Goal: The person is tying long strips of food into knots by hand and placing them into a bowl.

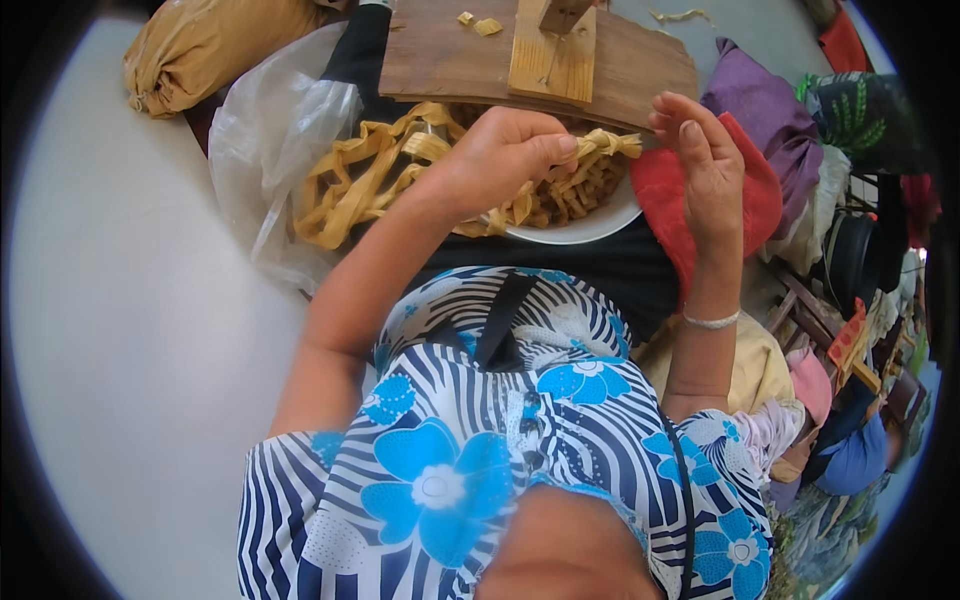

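Between the thumb and fingers of my left hand (pixel 499 161) is a flat golden strip with a knotted end (pixel 606 144), which points to the right. My right hand (pixel 709 176) is raised just right of that end, apart from it, fingers loosely curled and nothing visible in them. Below the knot, a white basin (pixel 577 237) on my lap holds many small brown knotted pieces (pixel 581 195). Long loose strips (pixel 352 195) of the same golden material lie in loops at the basin's left, partly hidden by my left forearm. What they are made of, I cannot tell.
Beyond the basin lies a wooden board (pixel 442 67) with a plank (pixel 551 71) and an upright wooden post (pixel 562 16). Small golden scraps (pixel 486 28) rest on it. A clear plastic bag (pixel 262 150) is at left, red cloth (pixel 757 169) at right. Another person's blue garment (pixel 855 456) shows farther right.
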The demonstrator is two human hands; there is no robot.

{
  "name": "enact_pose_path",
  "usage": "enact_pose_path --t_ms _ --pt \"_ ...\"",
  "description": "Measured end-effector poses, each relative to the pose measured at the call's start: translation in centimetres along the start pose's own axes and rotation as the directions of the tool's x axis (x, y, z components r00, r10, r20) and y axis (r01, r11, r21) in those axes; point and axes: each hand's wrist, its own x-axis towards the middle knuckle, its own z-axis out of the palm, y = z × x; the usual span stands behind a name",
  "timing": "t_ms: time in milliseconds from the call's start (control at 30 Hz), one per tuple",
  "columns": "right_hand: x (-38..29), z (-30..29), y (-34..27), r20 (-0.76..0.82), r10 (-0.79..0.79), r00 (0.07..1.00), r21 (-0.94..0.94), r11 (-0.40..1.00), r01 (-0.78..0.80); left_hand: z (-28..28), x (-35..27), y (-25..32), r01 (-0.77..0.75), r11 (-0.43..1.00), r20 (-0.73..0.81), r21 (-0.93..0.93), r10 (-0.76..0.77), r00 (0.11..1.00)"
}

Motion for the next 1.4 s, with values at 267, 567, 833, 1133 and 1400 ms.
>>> enact_pose_path --t_ms 267,567,833,1133,1400 --pt "0.5 2.4 -0.4 0.358 0.274 0.892 0.099 0.939 -0.329 -1.2 1.5 -0.1 0.262 0.926 0.196 -0.271 -0.214 0.957" --pt "2.5 3.0 1.3 0.089 0.226 0.970 0.068 0.970 -0.232 -4.4 3.7 -0.4 0.018 0.981 -0.021 0.195 -0.014 1.000" --pt "5.8 4.2 3.8 0.037 0.106 0.994 0.012 0.994 -0.107 -6.3 6.8 -0.2 0.006 0.995 -0.139 0.096 0.007 0.990" --pt "6.4 5.4 5.5 0.127 -0.266 0.956 -0.636 0.717 0.284 -6.6 9.0 -2.3 0.000 0.865 -0.271 0.502 0.157 0.950" --pt "2.1 4.7 1.8 0.159 -0.501 0.851 -0.770 0.477 0.424 -3.4 4.2 -1.9 0.018 0.884 -0.311 0.467 0.145 0.939"
